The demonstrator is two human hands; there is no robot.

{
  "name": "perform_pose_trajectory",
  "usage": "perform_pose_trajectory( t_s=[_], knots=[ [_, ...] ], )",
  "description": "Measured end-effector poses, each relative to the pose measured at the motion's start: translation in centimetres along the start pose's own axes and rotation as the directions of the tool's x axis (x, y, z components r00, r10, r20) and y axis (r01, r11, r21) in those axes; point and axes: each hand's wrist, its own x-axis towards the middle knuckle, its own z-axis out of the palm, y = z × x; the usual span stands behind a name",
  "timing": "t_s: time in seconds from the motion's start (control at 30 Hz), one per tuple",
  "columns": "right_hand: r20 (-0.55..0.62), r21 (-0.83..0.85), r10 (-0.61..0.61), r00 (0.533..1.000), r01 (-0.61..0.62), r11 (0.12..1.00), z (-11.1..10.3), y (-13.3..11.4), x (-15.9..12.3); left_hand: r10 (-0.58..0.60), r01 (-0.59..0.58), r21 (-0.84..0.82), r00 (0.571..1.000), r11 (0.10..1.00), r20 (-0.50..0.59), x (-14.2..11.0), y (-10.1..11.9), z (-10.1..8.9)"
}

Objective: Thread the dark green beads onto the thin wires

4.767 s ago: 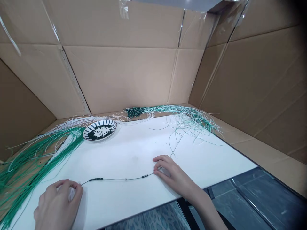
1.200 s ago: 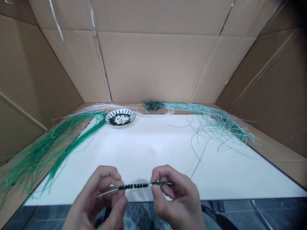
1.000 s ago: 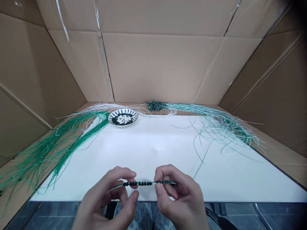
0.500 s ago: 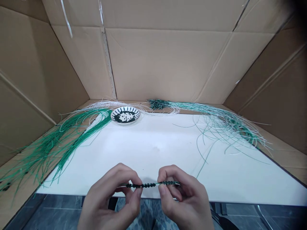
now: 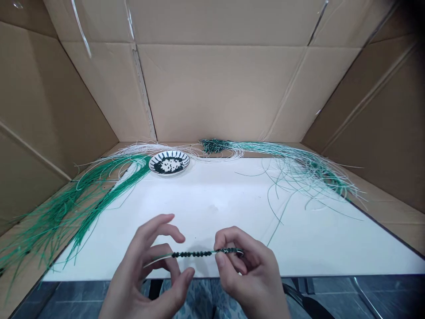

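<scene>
Left hand (image 5: pixel 133 271) has spread its grip wide, off the beaded cord (image 5: pixel 194 254); right hand (image 5: pixel 253 270) still pinches it tightly

L hand (image 5: pixel 133 279) has undone its pinch since approx 0.5 s ago: thumb & forefinger now spread wide, clear of the beads (image 5: pixel 191 254), w/ more of the cord (image 5: pixel 159 259) showing on the L. Vs approx 5 s ago, L hand & R hand (image 5: pixel 250 274) are much closer tog., at near edge of tabletop (image 5: pixel 199 212); beads btwn them now in one tight row, not spaced groups.
</scene>
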Motion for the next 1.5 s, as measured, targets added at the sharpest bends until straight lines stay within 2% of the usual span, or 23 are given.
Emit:
perform_pose_trajectory(
  t_s=[0.23, 0.43, 0.57, 0.63, 0.73, 0.8, 0.9, 0.97, 1.07, 1.23, 1.4, 1.5],
  knots=[
    [0.019, 0.107, 0.078, 0.997, -0.08, 0.991, -0.2, -0.6, 0.3, -0.025, 0.036, -0.07, 0.989, 0.997, 0.147, 1.6, -1.9, -2.8],
    [0.06, 0.148, 0.088, 0.994, -0.096, 0.984, -0.4, -0.6, 0.1, 0.122, -0.088, -0.203, 0.98, 0.975, 0.159, 1.7, -1.4, -2.3],
    [0.079, 0.157, 0.105, 0.991, -0.116, 0.981, -0.5, -0.6, 0.1, 0.144, -0.102, -0.226, 0.973, 0.969, 0.178, 2.0, -1.4, -2.1],
    [0.086, 0.151, 0.111, 0.99, -0.123, 0.981, -0.6, -0.6, 0.1, 0.185, -0.117, -0.278, 0.955, 0.953, 0.233, 2.2, -2.0, -2.5],
    [0.096, 0.149, 0.127, 0.987, -0.141, 0.979, -0.7, -0.6, 0.2, 0.278, -0.13, -0.355, 0.871, 0.926, 0.405, 2.6, -3.1, -3.2],
    [0.109, 0.16, 0.133, 0.985, -0.15, 0.976, -0.7, -0.5, 0.3, 0.264, -0.057, -0.398, 0.832, 0.916, 0.488, 2.7, -3.7, -3.3],
    [0.148, 0.176, 0.129, 0.981, -0.155, 0.972, -0.8, -0.3, 0.5, 0.154, 0.15, -0.502, 0.844, 0.851, 0.514, 2.6, -3.9, -2.7],
    [0.174, 0.178, 0.123, 0.977, -0.154, 0.972, -0.9, -0.1, 0.7, 0.097, 0.243, -0.56, 0.855, 0.792, 0.509, 2.4, -3.7, -1.9],
    [0.19, 0.173, 0.107, 0.976, -0.141, 0.975, -1.0, 0.1, 0.8, 0.078, 0.278, -0.585, 0.857, 0.762, 0.509, 2.4, -3.5, -0.9],
    [0.226, 0.14, 0.071, 0.972, -0.105, 0.985, -1.6, -0.1, 1.5, 0.054, 0.302, -0.528, 0.83, 0.794, 0.555, 3.0, -3.8, -0.2],
    [0.361, 0.033, 0.006, 0.932, -0.019, 0.999, -2.5, 0.3, 2.7, -0.067, 0.415, -0.436, 0.781, 0.799, 0.621, 2.9, -3.9, -0.2],
    [0.406, 0.033, -0.007, 0.914, -0.007, 0.999, -2.8, 0.6, 3.0, -0.105, 0.5, -0.407, 0.719, 0.765, 0.687, 2.8, -3.9, 0.0]
  ],
)
